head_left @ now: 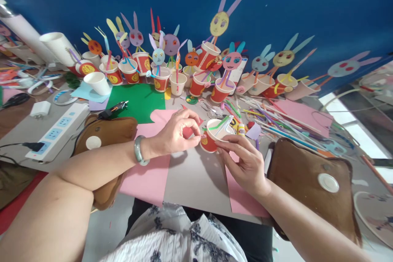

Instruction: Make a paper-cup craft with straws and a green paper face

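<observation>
Red cup (208, 144) between left hand (181, 132) and right hand (247, 164).

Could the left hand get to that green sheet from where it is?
Probably yes: the green sheet lies just beyond the left hand and to its left, with only flat pink paper visible between. The hand is close to the red cup, though, so it would have to turn away.

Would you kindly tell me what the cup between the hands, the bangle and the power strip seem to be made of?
Cup: probably paper, smooth and red-printed outside, white inside, with a thin wall.
Bangle: perhaps polished stone or glass, since its grey-green surface looks glossy.
Power strip: likely hard plastic, judging by its smooth white, moulded-looking casing.
</observation>
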Motion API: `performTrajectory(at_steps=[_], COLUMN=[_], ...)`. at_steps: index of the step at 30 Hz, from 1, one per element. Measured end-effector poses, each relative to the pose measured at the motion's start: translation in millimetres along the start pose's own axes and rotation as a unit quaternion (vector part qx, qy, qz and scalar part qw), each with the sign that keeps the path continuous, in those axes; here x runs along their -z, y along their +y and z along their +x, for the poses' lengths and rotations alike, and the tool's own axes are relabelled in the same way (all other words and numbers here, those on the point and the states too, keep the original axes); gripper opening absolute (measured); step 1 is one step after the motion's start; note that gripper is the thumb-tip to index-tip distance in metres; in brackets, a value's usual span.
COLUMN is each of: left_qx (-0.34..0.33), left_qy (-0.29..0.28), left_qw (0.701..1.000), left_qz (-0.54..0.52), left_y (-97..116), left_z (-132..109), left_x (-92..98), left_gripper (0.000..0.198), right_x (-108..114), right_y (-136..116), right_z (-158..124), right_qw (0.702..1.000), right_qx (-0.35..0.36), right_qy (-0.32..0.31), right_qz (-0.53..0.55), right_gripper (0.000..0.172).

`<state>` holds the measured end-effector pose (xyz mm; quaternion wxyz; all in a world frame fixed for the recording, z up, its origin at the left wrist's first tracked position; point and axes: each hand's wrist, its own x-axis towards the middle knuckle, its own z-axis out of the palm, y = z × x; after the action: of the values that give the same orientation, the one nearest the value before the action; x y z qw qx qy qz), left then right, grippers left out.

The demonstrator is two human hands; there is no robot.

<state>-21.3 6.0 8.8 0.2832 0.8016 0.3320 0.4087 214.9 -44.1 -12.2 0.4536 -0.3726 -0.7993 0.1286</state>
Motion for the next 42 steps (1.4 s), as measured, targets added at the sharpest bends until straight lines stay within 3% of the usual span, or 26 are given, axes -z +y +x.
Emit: performTrajectory(at_steps=[8,17,42], left_qx=[0.045,0.119,0.144], left_qy=[-0.016,-0.03,-0.039], left_qw=[0.999,0.989,0.974], left_qz=[-0.004,-0.084,-0.169], left_y=[-11.5,-21.5,-24.8], left_z=[3.1,-0.8,0.1], left_x=[-4.7,-10.9,-12.8], left_gripper=[0.01,0.007,0.014], right_x=[-1.8,-2.2,-4.2], right_y=[1.1,-0.5,-2.7], right_z=[-4.2,-4.2,-2.1], right_qw=[1.0,1.0,0.999], right_qx=[0.008,0.011,0.027], right_qy=[-0.02,-0.027,-0.029], right_qz=[-0.014,-0.007,-0.007], right_gripper=[0.036,0.035,0.036])
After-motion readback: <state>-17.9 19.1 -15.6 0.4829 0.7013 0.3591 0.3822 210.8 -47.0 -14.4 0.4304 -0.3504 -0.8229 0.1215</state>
